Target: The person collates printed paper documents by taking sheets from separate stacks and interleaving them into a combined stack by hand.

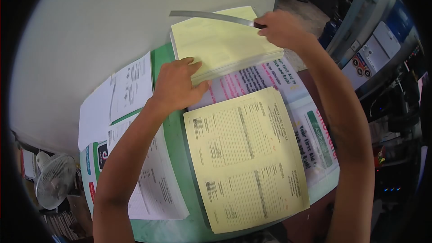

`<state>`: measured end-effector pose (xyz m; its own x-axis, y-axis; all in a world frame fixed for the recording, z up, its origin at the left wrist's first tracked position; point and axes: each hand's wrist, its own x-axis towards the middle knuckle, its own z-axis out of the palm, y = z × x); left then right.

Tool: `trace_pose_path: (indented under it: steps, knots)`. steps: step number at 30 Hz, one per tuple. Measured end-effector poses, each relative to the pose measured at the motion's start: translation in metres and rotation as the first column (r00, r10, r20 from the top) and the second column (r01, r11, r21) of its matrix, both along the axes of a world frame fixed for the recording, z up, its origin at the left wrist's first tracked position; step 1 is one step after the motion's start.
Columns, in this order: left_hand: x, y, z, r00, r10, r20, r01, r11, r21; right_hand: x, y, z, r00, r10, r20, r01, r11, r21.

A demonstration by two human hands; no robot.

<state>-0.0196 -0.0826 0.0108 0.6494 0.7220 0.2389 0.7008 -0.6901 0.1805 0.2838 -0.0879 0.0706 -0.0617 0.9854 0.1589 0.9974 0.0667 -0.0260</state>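
Observation:
A long thin-bladed knife (211,15) with a dark handle is gripped in my right hand (281,29). Its metal blade lies over the far part of a thick stack of blank-looking yellow paper (225,40); I cannot tell whether it touches the sheets. My left hand (177,83) is at the stack's near left corner, thumb and fingers apart, with fingertips on the paper. Closer to me is a second stack, of yellow printed forms (247,162), its top sheet showing two tables.
White printed sheets (155,180) and more white papers (130,85) lie on the green table (180,148) at left. Printed plastic sheeting (310,148) lies under the yellow stacks. A wall (112,18) borders the far side. A fan (55,180) stands lower left.

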Motion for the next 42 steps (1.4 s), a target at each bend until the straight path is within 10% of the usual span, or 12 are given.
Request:
trace_pose_path:
  steps: [6, 12, 15, 18, 21, 36, 42]
  knots:
    - [0.001, -0.002, -0.004, 0.999, 0.024, 0.03, -0.024, 1.0, 0.005, -0.02, 0.047, -0.022, 0.993, 0.11, 0.045, -0.112, 0.993, 0.035]
    - [-0.016, 0.012, 0.002, 0.951, 0.135, 0.277, -0.169, 0.981, 0.1, 0.039, 0.059, -0.045, 0.974, -0.092, -0.207, 0.127, 0.978, 0.164]
    - [-0.031, 0.043, 0.002, 0.867, 0.412, 0.279, -0.397, 0.911, -0.112, 0.085, 0.057, -0.059, 0.917, -0.23, -0.325, 0.272, 0.958, 0.088]
    - [-0.044, 0.073, -0.001, 0.747, 0.615, 0.253, -0.452, 0.748, -0.485, 0.085, 0.044, -0.059, 0.6, -0.469, -0.648, 0.426, 0.873, -0.237]
    - [-0.049, 0.083, -0.004, 0.673, 0.702, 0.232, -0.357, 0.583, -0.729, 0.079, 0.035, -0.074, 0.388, -0.398, -0.831, 0.401, 0.885, -0.237]
    - [-0.042, 0.089, 0.009, 0.641, 0.622, 0.45, -0.257, 0.727, -0.637, 0.072, 0.066, -0.066, 0.159, -0.101, -0.982, 0.491, 0.871, -0.01]
    - [-0.045, 0.107, -0.01, 0.669, 0.67, 0.322, -0.419, 0.698, -0.581, 0.068, 0.062, -0.071, 0.52, -0.315, -0.794, 0.41, 0.907, -0.091]
